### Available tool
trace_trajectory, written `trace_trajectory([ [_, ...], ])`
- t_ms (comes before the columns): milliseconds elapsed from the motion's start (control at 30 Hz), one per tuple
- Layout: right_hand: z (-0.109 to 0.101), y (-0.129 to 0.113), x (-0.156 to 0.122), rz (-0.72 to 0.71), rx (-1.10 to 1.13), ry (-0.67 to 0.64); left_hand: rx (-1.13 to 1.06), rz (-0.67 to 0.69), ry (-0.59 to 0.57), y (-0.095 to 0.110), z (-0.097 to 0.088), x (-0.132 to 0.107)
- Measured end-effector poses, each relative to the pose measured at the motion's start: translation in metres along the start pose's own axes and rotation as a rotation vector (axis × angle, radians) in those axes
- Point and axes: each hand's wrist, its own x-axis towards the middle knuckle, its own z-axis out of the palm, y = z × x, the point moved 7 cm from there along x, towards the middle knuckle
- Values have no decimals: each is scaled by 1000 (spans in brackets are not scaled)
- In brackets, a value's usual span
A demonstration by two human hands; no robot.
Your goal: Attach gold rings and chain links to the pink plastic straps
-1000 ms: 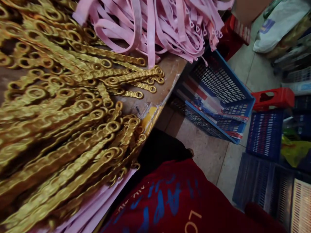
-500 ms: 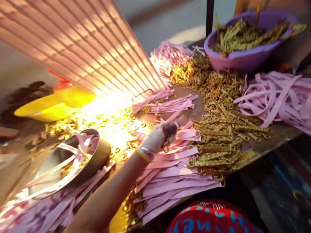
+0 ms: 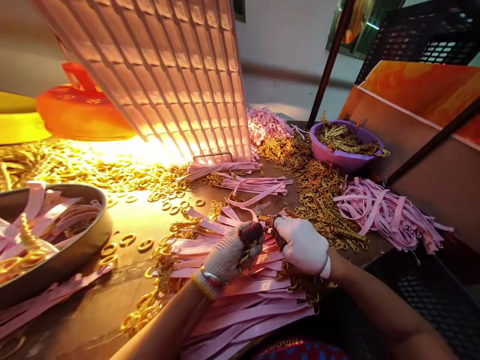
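Observation:
Both my hands wear white knit gloves and meet low in the middle of the view. My left hand (image 3: 233,252) is closed around gold rings (image 3: 247,256) that show under its fingers. My right hand (image 3: 301,243) is curled shut on a small dark piece at its fingertips that I cannot make out. Under both hands lies a fan of flat pink straps (image 3: 243,300) on the brown worktable (image 3: 112,310). Gold chain strips (image 3: 322,200) are heaped just beyond my right hand.
A round metal pan (image 3: 75,250) with pink straps sits at left. Loose gold rings (image 3: 123,175) cover the table under a glowing slatted lamp panel (image 3: 168,75). A purple bowl (image 3: 345,157) of gold pieces and a pile of pink straps (image 3: 386,210) lie at right.
The view swung from the table's right edge and floor crates back over the table. My left hand came in first; my right hand has now joined it above the pink straps.

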Motion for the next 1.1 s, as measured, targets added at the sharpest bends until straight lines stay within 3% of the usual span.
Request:
trace_trajectory([
  [233, 22, -14, 16, -62, -337, -57, 322, 129, -36, 11, -8, -4],
  [400, 35, -9, 27, -68, -380, -28, 704, 389, 91, 33, -9, 0],
  [567, 34, 11, 30, 0, -216, -25, 537, 203, -78, 14, -4, 15],
  [867, 35, 18, 35, -3, -311, -186, 453, 182, -31, 9, -4, 16],
  [1100, 48, 10, 36, -259, -376, -272, 365, 161, -38, 3, -7, 16],
])
